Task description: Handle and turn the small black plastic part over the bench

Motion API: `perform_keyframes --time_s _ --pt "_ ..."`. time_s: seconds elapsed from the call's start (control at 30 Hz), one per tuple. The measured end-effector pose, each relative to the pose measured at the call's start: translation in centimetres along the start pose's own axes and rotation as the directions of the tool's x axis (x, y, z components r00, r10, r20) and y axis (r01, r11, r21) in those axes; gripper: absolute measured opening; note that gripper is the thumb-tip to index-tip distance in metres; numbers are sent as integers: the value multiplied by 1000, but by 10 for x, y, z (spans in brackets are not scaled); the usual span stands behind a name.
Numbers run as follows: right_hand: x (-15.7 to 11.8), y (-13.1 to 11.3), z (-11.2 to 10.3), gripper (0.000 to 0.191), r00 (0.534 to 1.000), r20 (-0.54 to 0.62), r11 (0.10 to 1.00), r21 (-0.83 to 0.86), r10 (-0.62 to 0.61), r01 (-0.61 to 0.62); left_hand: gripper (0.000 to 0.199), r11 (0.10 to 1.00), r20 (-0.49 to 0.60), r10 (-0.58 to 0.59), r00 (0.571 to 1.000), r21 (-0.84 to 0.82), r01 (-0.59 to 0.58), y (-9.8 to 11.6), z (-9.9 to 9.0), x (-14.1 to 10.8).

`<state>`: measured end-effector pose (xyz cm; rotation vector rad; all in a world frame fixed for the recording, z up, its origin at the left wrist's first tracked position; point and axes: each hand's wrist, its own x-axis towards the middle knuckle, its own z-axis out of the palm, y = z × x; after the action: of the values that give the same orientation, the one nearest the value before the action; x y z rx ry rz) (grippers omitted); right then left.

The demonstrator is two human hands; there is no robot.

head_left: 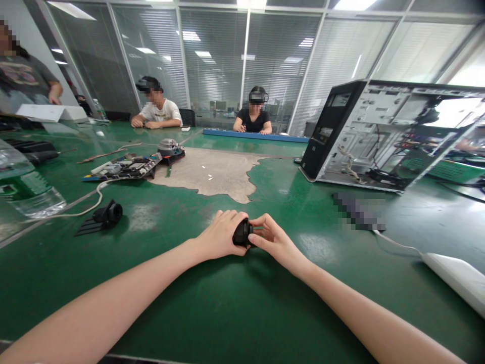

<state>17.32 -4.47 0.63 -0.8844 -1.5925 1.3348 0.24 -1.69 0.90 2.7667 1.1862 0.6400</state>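
Over the green table, both hands meet around a small black rounded part [241,233] with a stepped, ring-like end. My left hand [221,234] wraps round its body, palm down. The thumb and fingertips of my right hand [275,240] pinch the ring-like end from the right. Much of the part is hidden behind the fingers, so its exact kind is unclear. To the left of my hands lies another black piece [108,215], with a round opening and flat prongs.
A circuit board [127,167] and a cooler [170,149] lie at the back left. A water bottle [28,184] stands far left. An opened computer case [341,134] stands right, near a blurred dark device [358,211] cabled to a white power bank [454,280]. People are across the table.
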Motion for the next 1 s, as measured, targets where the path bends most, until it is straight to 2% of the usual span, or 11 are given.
perform_keyframes --time_s 0.17,0.27,0.4,0.67,0.83,1.0 --pt "3 1 1 26 998 -52 999 -22 35 -36 47 1000 4 0 1000 -9 0 0 0 1" --pt "3 2 0 30 999 -29 998 -44 41 -42 48 1000 12 -8 1000 -13 8 0 -1 1" --pt "1 -1 0 29 1000 15 999 -41 -20 21 51 1000 17 -6 1000 -4 6 0 0 0" --pt "3 1 1 26 999 -35 999 1 36 -36 46 1000 2 4 1000 2 -4 0 0 0" --pt "3 4 -2 32 999 28 999 -30 15 -14 50 1000 5 2 1000 9 -2 -1 -1 0" --pt "2 2 0 21 1000 1 1000 -2 -6 6 50 1000 1 1 1000 13 -1 -1 0 0"
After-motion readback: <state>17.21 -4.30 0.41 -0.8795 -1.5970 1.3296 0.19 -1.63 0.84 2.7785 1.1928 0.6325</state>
